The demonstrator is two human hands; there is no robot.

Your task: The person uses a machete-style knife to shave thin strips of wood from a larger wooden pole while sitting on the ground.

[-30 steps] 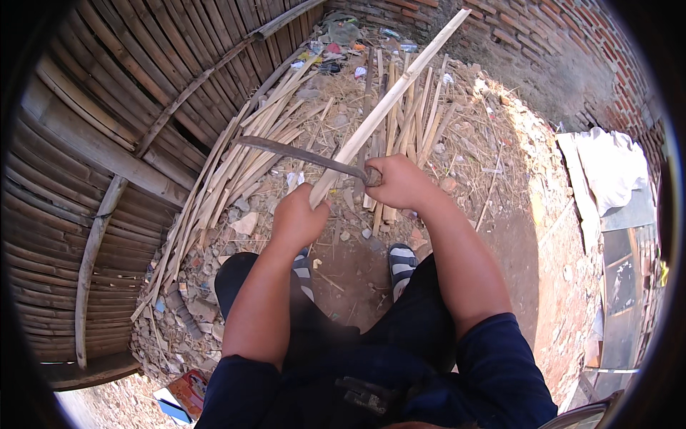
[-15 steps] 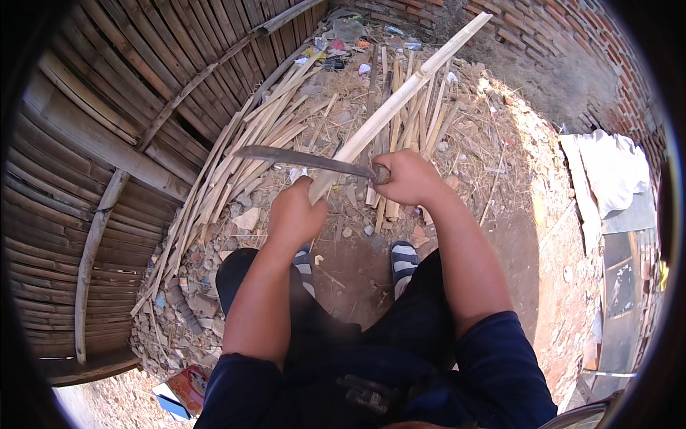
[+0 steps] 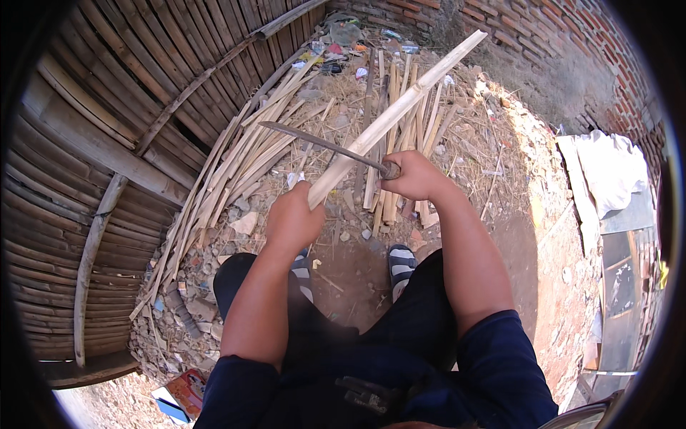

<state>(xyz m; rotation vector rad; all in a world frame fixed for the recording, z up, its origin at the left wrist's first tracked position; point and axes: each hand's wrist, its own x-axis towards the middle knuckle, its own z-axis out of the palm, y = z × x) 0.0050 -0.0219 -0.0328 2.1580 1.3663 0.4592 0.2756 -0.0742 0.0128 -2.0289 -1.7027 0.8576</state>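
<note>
My left hand (image 3: 294,218) is closed round the near end of a long split bamboo strip (image 3: 407,100), which slants up and away to the right. In my right hand (image 3: 414,176) is the handle of a machete (image 3: 321,142). Its long dark blade points left and lies across the strip, a short way beyond my left hand. Whether the edge bites into the bamboo I cannot tell.
Split bamboo strips (image 3: 214,182) lie along the woven bamboo wall (image 3: 93,150) at left, and more strips (image 3: 411,132) lie ahead on rubble. A brick wall (image 3: 529,36) stands at the back. A white sack (image 3: 609,168) is at right. My sandalled feet (image 3: 401,266) are below.
The machete's blade has tilted, with its tip farther away and to the right. The bamboo strip's far end has dipped slightly. My right hand has shifted a little to the right.
</note>
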